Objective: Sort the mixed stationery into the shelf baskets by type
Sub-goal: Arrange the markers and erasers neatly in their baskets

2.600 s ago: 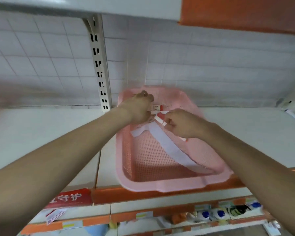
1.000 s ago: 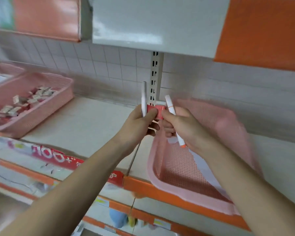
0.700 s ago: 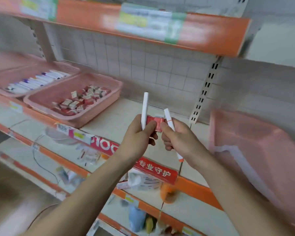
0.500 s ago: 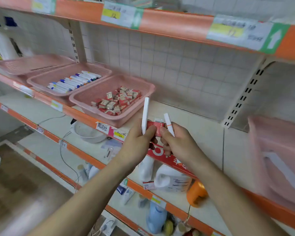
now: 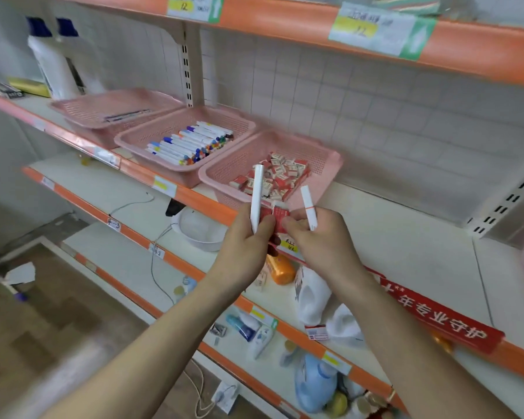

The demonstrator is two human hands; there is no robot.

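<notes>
My left hand (image 5: 245, 237) grips a white marker (image 5: 257, 192) upright and pinches a small red eraser packet (image 5: 275, 217) with its thumb. My right hand (image 5: 321, 237) holds a white marker with an orange band (image 5: 308, 204) and pinches the same packet from the right. Just behind the hands stands a pink basket (image 5: 324, 158) with several red and white erasers (image 5: 273, 176). Left of it a pink basket (image 5: 133, 140) holds several markers (image 5: 191, 143). A third pink basket (image 5: 73, 107) further left holds a few dark pens.
The baskets sit on an orange-edged shelf (image 5: 191, 195). A white bottle (image 5: 55, 65) stands at the far left. Lower shelves carry bottles (image 5: 313, 385), a white bowl (image 5: 200, 228) and a cable. A red banner (image 5: 436, 316) hangs on the shelf edge at right.
My view has swung left from the pink basket at right to the three sorted baskets. Both hands have kept hold of the markers and the red packet and now sit nearer the eraser basket.
</notes>
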